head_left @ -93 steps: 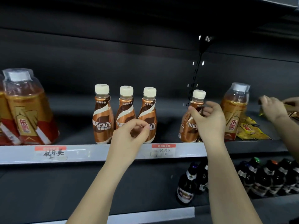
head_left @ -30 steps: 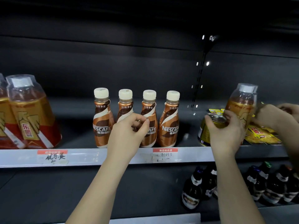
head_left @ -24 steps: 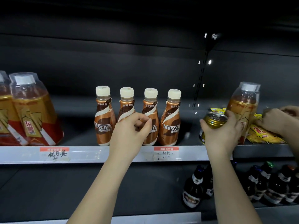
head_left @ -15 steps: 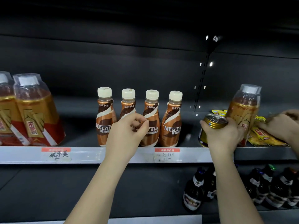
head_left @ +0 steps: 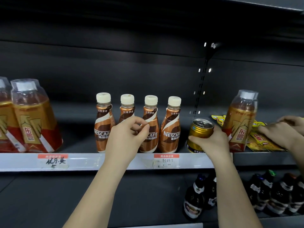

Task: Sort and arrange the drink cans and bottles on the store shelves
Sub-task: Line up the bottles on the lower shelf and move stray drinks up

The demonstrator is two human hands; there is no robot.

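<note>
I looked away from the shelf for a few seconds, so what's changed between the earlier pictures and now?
The right hand let go of the fourth Nescafe bottle, now standing at the right end of the row, then took hold of the gold can beside it. The left hand stays loosely curled in front of the middle bottles, holding nothing. The large orange bottles have not moved.

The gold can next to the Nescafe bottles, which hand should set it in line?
Right: the right hand already grips the gold can; the left hand is curled in front of the Nescafe bottles.
</note>
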